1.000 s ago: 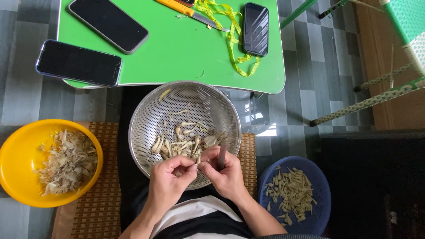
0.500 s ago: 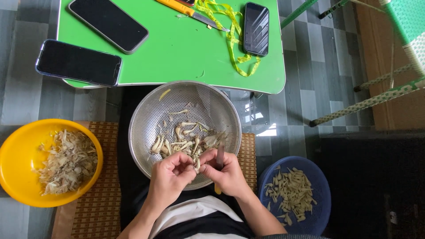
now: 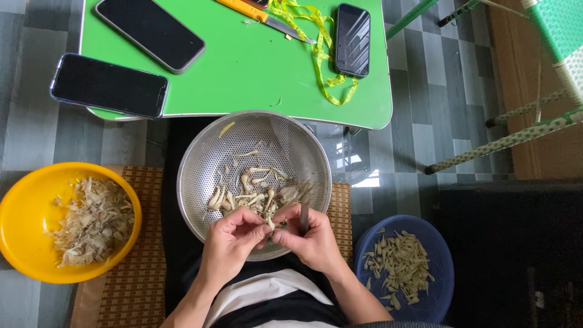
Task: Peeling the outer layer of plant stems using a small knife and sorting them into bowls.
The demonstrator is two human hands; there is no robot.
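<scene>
From my feed: both hands are together over the near rim of the perforated round steel colander (image 3: 200,176), which I use as the landmark. My left hand (image 3: 228,240) and right hand (image 3: 310,240) meet at the fingertips, pinched on one small pale vegetable piece (image 3: 269,222). The right hand also seems to grip a thin dark blade or stick (image 3: 303,220); I can't tell which.

Progress, as I judge it:
- Inside the colander: a modest heap of pale curled unprocessed pieces (image 3: 255,193), clustered toward the near side. Most of the colander floor is bare, so the stock looks low.
- Left of the colander: round yellow plastic bowl (image 3: 15,243), well filled with stringy beige peelings (image 3: 91,222).
- Right of and nearer than the colander: round blue plastic bowl (image 3: 440,267) with a good layer of trimmed pale green slivers (image 3: 398,267).
- Judgement: well past halfway, a handful left.

Beyond the colander: green tabletop (image 3: 243,67) with three dark phones, a yellow-handled knife (image 3: 261,15) and a yellow tape measure (image 3: 319,48).

Hard to make out: the held piece is mostly covered by fingers, so I can't see how much of it is peeled. The blue bowl is cut off by the bottom edge and partly behind my right forearm. The colander's near rim is hidden under my hands.
</scene>
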